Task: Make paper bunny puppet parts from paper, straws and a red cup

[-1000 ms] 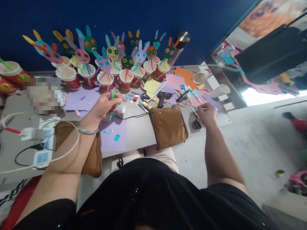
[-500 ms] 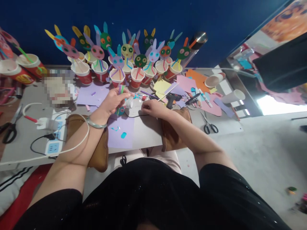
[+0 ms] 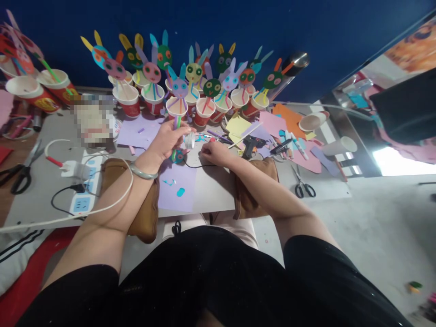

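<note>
Grey table (image 3: 216, 193) spans the front. Red paper cups (image 3: 203, 119) line its far side, paper rabbit figures (image 3: 211, 87) standing in them. Two brown cushions (image 3: 145, 222) at near edge, one under each forearm. Lilac sheet (image 3: 177, 181) lies between them. Left hand (image 3: 170, 138) mostly closed, thumb and fingers pinching green and purple strips (image 3: 179, 121), held roughly upright over the table, just beyond the lilac sheet. Right hand (image 3: 214, 153) low over the table to its right, fingers curled; can't tell if anything's in them. Black glue gun (image 3: 250, 147) beyond right hand. White cylinder (image 3: 190, 140) just beside left fingertips; unclear if gripped. Blue scrap (image 3: 180, 192) on lilac sheet.
</note>
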Available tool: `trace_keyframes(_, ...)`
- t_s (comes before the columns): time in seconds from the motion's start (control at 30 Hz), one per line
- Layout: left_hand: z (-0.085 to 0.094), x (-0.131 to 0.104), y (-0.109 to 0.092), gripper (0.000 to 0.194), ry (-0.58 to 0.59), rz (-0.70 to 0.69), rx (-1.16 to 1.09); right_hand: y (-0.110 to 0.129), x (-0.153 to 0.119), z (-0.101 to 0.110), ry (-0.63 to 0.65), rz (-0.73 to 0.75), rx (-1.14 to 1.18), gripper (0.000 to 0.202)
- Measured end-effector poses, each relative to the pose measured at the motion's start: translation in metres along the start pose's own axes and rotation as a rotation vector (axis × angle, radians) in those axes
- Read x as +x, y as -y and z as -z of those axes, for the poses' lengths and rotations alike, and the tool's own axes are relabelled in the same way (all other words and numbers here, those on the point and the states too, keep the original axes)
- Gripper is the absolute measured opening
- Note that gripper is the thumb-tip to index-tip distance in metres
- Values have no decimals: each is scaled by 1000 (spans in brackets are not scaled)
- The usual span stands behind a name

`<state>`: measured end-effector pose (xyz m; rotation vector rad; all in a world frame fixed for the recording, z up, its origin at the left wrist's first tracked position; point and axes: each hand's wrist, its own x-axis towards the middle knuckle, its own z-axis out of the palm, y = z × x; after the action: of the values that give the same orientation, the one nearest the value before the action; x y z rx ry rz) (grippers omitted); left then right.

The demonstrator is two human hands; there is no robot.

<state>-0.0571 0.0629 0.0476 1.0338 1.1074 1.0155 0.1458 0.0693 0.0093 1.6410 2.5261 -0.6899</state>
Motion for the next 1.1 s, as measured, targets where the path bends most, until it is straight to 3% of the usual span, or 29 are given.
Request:
trace_keyframes(0.2,2,1,2,16,-17,11,-65,0,21,4,-61,-65,-16,18)
trace_keyframes(0.4,0,0,-3,15,-28,30,-68,8,38,-3,-143,-15,27,17)
trace_keyframes(0.63,3,1,0,8,-4,33,-71,9,40,-5,-156,-16,81,20)
trace_keyframes(0.77,3,1,0,8,-5,24,-87,2,36,3,-235,-59,119,22)
trace_keyframes(0.9,2,1,-1,8,-8,28,-66,-1,36,5,-189,-68,104,21)
trace_keyframes(1.1,2,2,0,15,-44,-15,-30,10,47,-7,-165,28,155,23)
